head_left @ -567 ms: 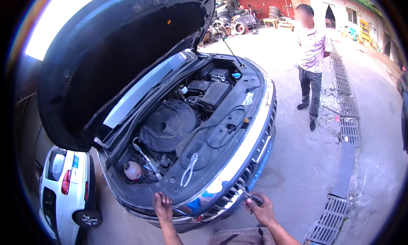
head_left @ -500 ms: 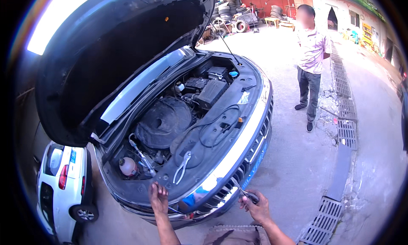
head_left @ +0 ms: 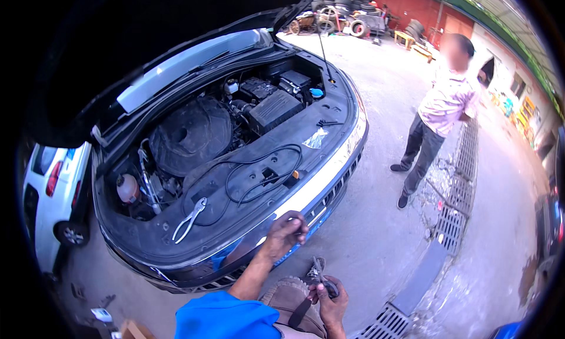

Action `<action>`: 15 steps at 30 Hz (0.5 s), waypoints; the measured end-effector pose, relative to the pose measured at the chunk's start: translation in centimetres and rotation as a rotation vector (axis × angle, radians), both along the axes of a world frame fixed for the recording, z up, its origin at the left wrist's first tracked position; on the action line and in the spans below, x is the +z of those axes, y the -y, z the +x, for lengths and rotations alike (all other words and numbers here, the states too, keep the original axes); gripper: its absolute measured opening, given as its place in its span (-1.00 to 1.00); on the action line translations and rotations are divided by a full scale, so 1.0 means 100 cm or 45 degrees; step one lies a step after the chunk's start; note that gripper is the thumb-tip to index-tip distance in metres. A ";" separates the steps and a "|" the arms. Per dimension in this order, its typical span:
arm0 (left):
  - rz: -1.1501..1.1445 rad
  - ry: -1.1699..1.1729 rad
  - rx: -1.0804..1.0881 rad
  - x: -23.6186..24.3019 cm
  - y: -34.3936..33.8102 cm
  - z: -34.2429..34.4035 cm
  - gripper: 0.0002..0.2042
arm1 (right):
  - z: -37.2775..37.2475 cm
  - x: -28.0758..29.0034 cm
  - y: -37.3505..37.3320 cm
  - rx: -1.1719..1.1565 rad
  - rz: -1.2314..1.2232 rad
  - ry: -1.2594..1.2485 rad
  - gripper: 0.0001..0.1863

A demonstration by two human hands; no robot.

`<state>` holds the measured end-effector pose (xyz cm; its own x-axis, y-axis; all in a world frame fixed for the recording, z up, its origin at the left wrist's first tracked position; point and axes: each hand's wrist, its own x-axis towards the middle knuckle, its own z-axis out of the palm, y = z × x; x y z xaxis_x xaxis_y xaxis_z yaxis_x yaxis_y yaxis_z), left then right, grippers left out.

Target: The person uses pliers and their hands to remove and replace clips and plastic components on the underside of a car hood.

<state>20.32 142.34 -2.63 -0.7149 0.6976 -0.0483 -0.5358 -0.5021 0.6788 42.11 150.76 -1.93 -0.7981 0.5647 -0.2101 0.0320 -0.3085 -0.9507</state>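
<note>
Right hand pinches one dark-handled metal tool; left hand curled, can't tell grip; one curved silvery pliers on black panel.

L grip out fwd, half-curled; R grip nearer in, to its R, clasped, both bare.

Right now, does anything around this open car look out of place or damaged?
Pliers and a looped black cable lie on the front panel, seemingly not part of it. Further off, the concrete beside the drain grates looks broken, unlike smoother ground nearby.
</note>
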 end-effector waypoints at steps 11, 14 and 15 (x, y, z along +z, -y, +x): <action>0.104 -0.192 -0.239 0.005 -0.241 -0.124 -0.80 | -0.135 0.016 -0.251 -0.220 0.393 0.161 -0.69; 0.021 -0.261 -0.128 0.006 -0.276 -0.166 -0.77 | -0.183 0.020 -0.295 -0.237 0.224 0.111 -0.82; 0.004 -0.264 -0.070 -0.001 -0.289 -0.180 -0.76 | -0.198 0.015 -0.313 -0.217 0.163 0.074 -0.83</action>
